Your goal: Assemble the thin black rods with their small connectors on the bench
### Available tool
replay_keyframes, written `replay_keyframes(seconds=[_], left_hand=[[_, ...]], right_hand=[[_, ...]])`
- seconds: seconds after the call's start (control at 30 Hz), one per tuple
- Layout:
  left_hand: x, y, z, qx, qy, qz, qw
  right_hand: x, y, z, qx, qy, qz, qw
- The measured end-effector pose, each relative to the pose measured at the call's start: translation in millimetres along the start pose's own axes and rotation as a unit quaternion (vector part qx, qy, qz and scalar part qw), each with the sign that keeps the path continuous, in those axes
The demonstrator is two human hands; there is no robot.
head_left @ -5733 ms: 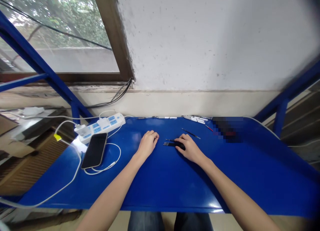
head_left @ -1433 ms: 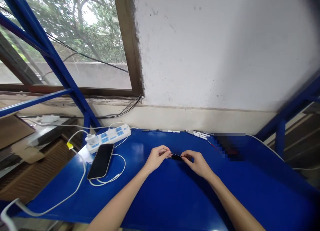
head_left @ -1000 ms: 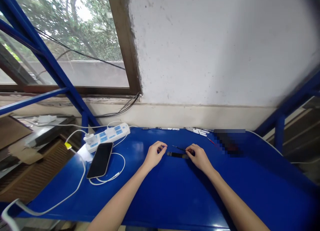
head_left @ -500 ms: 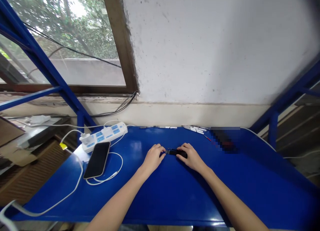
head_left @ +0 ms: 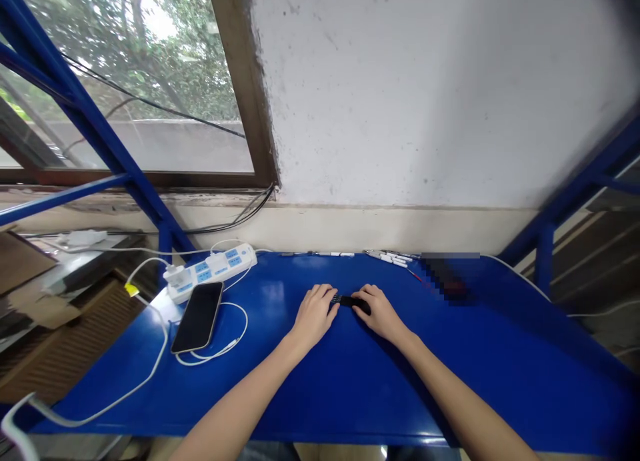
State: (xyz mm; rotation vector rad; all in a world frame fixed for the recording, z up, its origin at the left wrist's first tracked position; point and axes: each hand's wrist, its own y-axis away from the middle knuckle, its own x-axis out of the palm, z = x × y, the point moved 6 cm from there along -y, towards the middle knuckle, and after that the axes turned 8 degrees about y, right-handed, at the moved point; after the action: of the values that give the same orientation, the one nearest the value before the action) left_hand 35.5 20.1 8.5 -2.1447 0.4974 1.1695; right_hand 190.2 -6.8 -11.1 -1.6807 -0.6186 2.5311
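A small bundle of thin, dark, pen-like sticks [head_left: 349, 301] lies on the blue table [head_left: 320, 388], running left to right between my hands. Its left part shows several separate thin ends; the right part is solid black. My right hand [head_left: 381, 312] is closed around the black right end, fingers on the far side and thumb on the near side. At the thin left ends, my left hand [head_left: 313, 312] has its fingers curled together, with fingertips and thumb against them. Those fingers hide the tips, and I cannot make out the exact kind of sticks.
White pens [head_left: 393, 258] and slim sticks line the table's back edge. A blurred dark object [head_left: 445, 278] lies at back right. On the left are a phone [head_left: 199, 318], a white power strip [head_left: 213, 272] and a looped white cable [head_left: 245, 321]. Blue frame posts flank the table.
My left hand has shifted slightly right and now covers more of the sticks' thin ends. The right hand and the bundle have moved a little left.
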Motion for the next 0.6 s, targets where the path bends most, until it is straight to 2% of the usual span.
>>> replay_keyframes(seconds=[0.2,0.37,0.47,0.6], left_hand=[[25.4,8,4,-0.012,-0.058,0.092,0.994],[33.2,14,-1,-0.008,-0.067,0.126,0.99],[34.8,14,-2,-0.012,-0.073,0.149,0.986],[36.7,14,1,-0.011,-0.091,0.154,0.984]], right_hand=[[-5,4,14,-0.009,0.037,-0.01,0.999],[19,13,36,-0.1,0.077,0.044,0.991],[33,17,38,-0.113,0.111,0.075,0.984],[36,17,36,-0.116,0.141,0.088,0.979]])
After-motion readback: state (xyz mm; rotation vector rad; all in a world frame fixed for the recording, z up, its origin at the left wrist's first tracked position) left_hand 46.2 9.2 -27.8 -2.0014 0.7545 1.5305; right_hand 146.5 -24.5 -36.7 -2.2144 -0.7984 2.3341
